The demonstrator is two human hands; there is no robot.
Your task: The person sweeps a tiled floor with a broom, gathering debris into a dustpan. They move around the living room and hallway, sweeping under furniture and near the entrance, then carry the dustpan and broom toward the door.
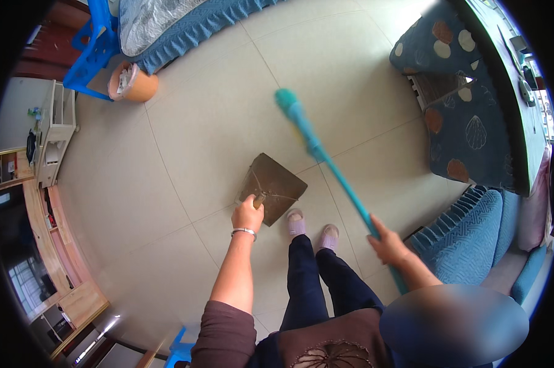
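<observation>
My left hand point(247, 214) grips the handle of a brown dustpan point(273, 183), which hangs over the pale tiled floor just ahead of my feet. My right hand point(387, 244) is closed around the teal handle of a broom point(326, 162). The broom's teal head point(286, 98) is blurred and stretches forward and to the left, beyond the dustpan. A silver bracelet sits on my left wrist. My feet in light slippers point(314, 228) stand between the two hands.
An orange waste bin point(133, 83) stands far left beside a blue plastic chair point(93, 49) and a bed with a blue skirt point(191, 27). Blue upholstered seats point(467, 116) line the right side. White and wooden shelving point(53, 129) runs along the left.
</observation>
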